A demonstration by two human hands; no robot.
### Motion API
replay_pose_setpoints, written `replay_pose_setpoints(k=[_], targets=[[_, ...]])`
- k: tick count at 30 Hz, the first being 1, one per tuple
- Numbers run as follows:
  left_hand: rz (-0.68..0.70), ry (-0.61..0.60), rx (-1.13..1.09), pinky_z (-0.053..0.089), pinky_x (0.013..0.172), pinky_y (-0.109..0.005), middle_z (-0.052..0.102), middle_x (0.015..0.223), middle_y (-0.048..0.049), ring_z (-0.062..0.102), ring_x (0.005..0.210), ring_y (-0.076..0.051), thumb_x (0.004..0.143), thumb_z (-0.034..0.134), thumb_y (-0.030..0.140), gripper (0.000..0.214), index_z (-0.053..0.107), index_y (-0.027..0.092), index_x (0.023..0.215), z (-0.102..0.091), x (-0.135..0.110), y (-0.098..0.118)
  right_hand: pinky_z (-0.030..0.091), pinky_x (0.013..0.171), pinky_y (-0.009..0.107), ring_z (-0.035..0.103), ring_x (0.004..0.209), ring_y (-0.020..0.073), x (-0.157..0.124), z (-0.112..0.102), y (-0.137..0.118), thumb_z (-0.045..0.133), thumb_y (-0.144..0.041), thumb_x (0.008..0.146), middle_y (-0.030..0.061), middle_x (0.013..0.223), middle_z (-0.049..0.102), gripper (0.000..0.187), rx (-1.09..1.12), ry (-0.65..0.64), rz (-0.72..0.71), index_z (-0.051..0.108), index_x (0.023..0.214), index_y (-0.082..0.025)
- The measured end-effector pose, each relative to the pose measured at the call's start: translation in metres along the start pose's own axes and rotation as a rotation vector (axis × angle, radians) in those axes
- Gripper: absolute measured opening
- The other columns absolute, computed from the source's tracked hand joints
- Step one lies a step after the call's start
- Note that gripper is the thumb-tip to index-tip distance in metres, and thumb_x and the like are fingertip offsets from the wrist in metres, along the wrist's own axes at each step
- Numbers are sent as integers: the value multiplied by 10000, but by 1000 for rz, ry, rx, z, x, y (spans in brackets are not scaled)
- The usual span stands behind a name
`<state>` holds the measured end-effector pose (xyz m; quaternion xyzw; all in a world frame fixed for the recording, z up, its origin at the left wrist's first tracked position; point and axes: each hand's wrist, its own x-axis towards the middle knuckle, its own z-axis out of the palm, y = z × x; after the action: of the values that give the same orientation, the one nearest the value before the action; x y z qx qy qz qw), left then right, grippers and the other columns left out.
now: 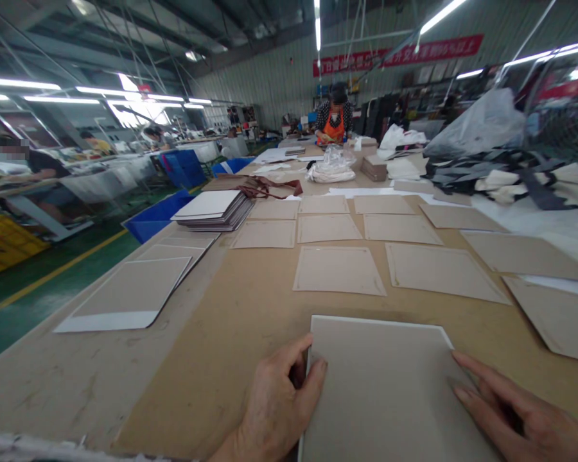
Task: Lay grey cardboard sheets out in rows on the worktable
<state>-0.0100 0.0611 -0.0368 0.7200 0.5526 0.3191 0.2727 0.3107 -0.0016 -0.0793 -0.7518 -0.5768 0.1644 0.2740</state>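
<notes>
I hold a board (380, 391) right in front of me, over the near part of the brown sheet (212, 366) on the table (62, 385). My left hand (289, 388) pinches its left edge close to the far corner, thumb on the face, forefinger at the rim. My right hand (515, 401) grips the right edge the same way; what the other fingers do underneath, I cannot tell. A pale border runs along the far edge. Beyond it, loose boards (337, 269) lie in rows, several with yellowish marks near their corners. To my left are overlapping boards (125, 289), and past them a stack (212, 212). Scraps (515, 173) heap up at the far right, and a person in an orange apron (336, 128) stands at the far end
</notes>
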Motion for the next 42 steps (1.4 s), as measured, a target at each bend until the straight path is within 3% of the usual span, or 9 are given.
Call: replay_pose_setpoints(k=[9, 18, 25, 29, 32, 35, 37, 39, 42], targets=[[-110, 44, 30, 372, 552, -211, 439, 551, 73, 451, 524, -97, 782, 593, 431, 349, 650, 213, 1048, 1, 4, 3, 458, 483, 220, 559, 529, 155, 2, -4, -14, 427, -652, 819, -35, 604, 537, 644, 64, -25, 37, 591, 1225, -179], [-203, 47, 24, 405, 570, -238, 482, 547, 66, 486, 527, -114, 732, 629, 481, 430, 655, 198, 1055, 2, 4, 4, 459, 531, 237, 568, 588, 163, -2, 2, -1, 424, -681, 806, -45, 640, 542, 650, 86, -39, 112, 550, 1266, -239], [-95, 25, 68, 375, 540, -226, 496, 561, 64, 499, 527, -110, 833, 524, 439, 289, 633, 220, 988, 0, 6, 4, 471, 501, 296, 560, 531, 197, 5, -6, -20, 363, -652, 807, -16, 579, 548, 672, -2, -49, 19, 585, 1229, -180], [-29, 32, 167, 411, 558, -243, 511, 630, 45, 525, 574, -131, 841, 520, 433, 280, 595, 224, 1011, -3, 10, 2, 513, 724, 379, 628, 836, 267, 4, -20, -46, 313, -525, 864, 74, 952, 666, 569, -200, -69, -90, 616, 1198, -178], [198, 71, 284, 469, 757, -305, 590, 927, -36, 569, 854, -183, 853, 521, 344, 276, 591, 231, 1095, -8, 16, 5, 500, 765, 422, 605, 895, 273, 1, -24, -58, 317, -402, 934, 85, 1072, 624, 432, -404, -65, -172, 611, 1190, -218], [454, -111, 436, 444, 893, -344, 594, 1101, -46, 529, 1022, -202, 863, 453, 147, 293, 621, 255, 1078, -15, 23, 21, 487, 700, 388, 564, 830, 252, 0, -24, -71, 438, -202, 910, 82, 999, 576, 334, -542, -76, -399, 571, 1211, -258], [511, -283, 555, 461, 886, -355, 629, 1064, -46, 552, 988, -207, 844, 435, 87, 312, 645, 238, 1018, -18, 24, 38, 464, 730, 365, 509, 889, 253, 1, -23, -86, 508, -79, 848, 70, 1011, 540, 470, -537, -155, -650, 502, 1274, -277], [487, -360, 660, 483, 860, -416, 648, 1022, -72, 579, 941, -243, 849, 476, 182, 251, 637, 221, 1038, -16, 20, 54, 443, 755, 351, 465, 922, 250, 1, -22, -104, 533, -35, 821, 58, 1013, 523, 530, -485, -246, -823, 468, 1292, -269], [468, -320, 758, 479, 835, -533, 616, 1113, -176, 568, 1012, -349, 846, 474, 427, 430, 575, 189, 1191, -5, 10, 67, 430, 751, 354, 451, 873, 232, -1, -20, -126, 528, -95, 856, 52, 969, 505, 385, -393, -309, -839, 507, 1218, -225]])
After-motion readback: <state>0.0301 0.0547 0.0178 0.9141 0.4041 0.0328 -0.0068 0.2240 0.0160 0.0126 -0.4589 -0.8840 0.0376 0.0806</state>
